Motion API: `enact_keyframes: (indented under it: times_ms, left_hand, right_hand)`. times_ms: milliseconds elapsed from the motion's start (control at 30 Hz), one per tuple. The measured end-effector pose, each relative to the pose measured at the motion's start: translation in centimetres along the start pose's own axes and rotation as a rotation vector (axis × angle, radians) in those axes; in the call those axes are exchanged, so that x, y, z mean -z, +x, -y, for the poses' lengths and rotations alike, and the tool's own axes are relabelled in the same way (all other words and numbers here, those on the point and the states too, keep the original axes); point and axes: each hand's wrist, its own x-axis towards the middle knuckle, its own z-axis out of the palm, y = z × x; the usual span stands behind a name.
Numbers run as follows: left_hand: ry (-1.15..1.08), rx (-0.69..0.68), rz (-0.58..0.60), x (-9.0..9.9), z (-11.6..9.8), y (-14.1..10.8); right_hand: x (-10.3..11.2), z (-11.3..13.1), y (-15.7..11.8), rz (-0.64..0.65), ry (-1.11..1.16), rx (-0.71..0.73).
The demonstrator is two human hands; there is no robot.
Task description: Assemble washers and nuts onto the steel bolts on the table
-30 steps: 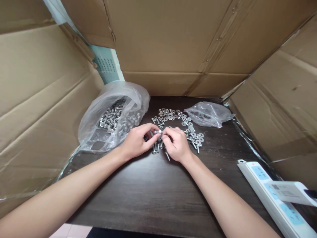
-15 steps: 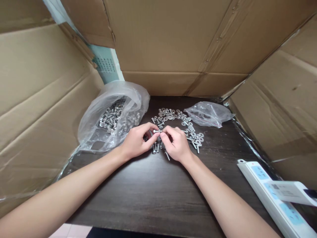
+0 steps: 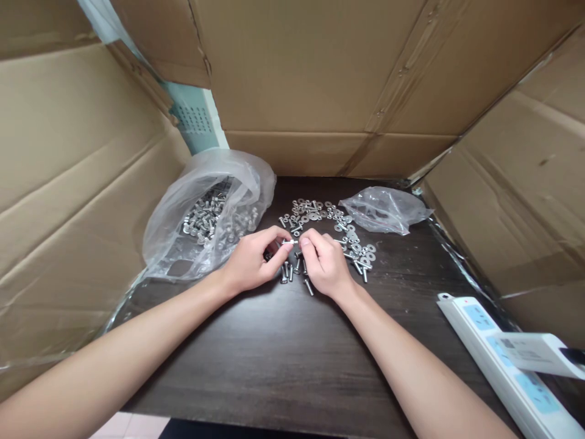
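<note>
Left hand (image 3: 250,263) and right hand (image 3: 325,263) meet mid-desk, fingertips nearly touching. Between them: one small bolt (image 3: 289,242), lying horizontal, raised just above the desk (image 3: 283,360). Left grip closed on one end of the bolt with thumb and forefinger. Right grip pinched at the other end; whether it holds the bolt itself or a small part on it is too small to tell.

Directly under both grips: a small cluster of loose bolts (image 3: 292,271) on the desk, some partly hidden by the fingers. Beyond the grips, away from the person: a scatter of washers and nuts (image 3: 320,213), curving round to the right of the right hand.

Left of the left grip: an open clear plastic bag (image 3: 201,213) full of bolts, its edge close to the left hand's knuckles. Beyond and right of the right grip: a smaller clear bag (image 3: 386,210), crumpled, lying flat.

Well right of the right forearm, at the desk edge: a white power strip (image 3: 498,360) with a white plug or adapter on it. Cardboard panels (image 3: 320,73) wall the desk on three sides.
</note>
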Motion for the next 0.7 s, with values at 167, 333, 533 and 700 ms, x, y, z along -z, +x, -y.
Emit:
enact_keyframes:
  times_ms: [167,333,533,700]
  left_hand:
    - [0.009,0.027,-0.008,-0.16,-0.02,0.06]
    - [0.003,0.009,-0.003,-0.27,0.15,0.05]
    - [-0.024,-0.018,0.022,-0.26,0.2,0.01]
    - [-0.021,-0.023,0.037,-0.27,0.24,0.03]
  right_hand:
    - [-0.16,-0.27,-0.07,-0.015,0.027,-0.009]
    - [-0.01,-0.22,-0.11,0.039,0.088,-0.051]
    - [0.22,0.09,-0.05,0.072,0.087,-0.026]
    - [0.12,0.04,-0.08,0.08,0.088,-0.016]
